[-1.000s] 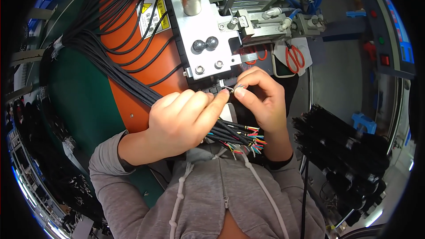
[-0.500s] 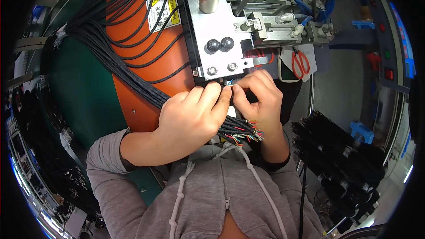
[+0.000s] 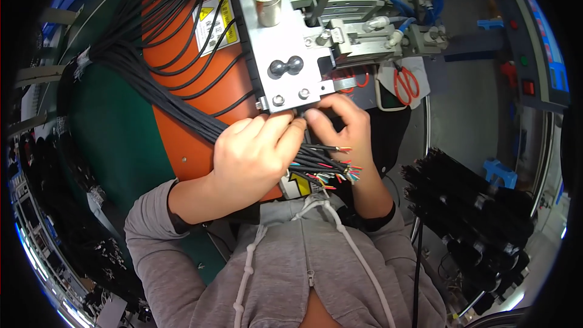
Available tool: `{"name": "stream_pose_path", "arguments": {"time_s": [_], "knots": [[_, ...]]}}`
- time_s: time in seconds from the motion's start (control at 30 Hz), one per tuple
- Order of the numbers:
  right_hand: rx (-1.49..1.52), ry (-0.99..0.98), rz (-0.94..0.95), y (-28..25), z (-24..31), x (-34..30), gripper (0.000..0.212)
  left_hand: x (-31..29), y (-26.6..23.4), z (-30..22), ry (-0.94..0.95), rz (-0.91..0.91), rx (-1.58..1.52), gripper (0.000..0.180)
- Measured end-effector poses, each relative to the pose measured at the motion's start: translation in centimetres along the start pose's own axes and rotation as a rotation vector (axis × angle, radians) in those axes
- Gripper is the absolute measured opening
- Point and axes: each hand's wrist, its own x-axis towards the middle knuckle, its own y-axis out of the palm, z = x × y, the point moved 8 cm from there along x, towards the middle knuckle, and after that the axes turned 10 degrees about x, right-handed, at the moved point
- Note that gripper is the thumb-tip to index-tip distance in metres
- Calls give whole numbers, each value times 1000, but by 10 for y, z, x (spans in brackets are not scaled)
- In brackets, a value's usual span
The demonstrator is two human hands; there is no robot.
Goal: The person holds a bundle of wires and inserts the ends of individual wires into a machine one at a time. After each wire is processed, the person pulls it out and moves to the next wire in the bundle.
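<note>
The left hand (image 3: 250, 150) is curled, fingers drawn together at the lower edge of the machine (image 3: 282, 39); the right hand (image 3: 351, 129) has thumb and forefinger nearly meeting there. Whether either grips anything is hidden. Just below them jut the ends of the cables (image 3: 185, 115), black and braided, with thin red, yellow, white and blue wires (image 3: 351, 174) splaying out. The bundle passes behind the left hand, over an orange panel (image 3: 197, 171).

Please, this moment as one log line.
left hand: near metal plate; right hand: likewise; hold: unclear; black multicore cables: beneath left hand
</note>
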Motion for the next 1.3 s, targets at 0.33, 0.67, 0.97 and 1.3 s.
{"name": "stream_pose_path", "arguments": {"time_s": [0.33,0.67,0.97,1.3], "knots": [[23,-31,-38,-17,-9,-5,9,-2,-8,-4,-52,142,95,10],[446,-360,325,-18,35,-22,12,0,-13,1,-24,137,-92,19],[504,-258,162,-3,49,-15,15,5,-34,0,36,-154,-203,25],[371,-73,77,-2,40,-7,15,5,-27,7,-25,-213,-255,17]]}}
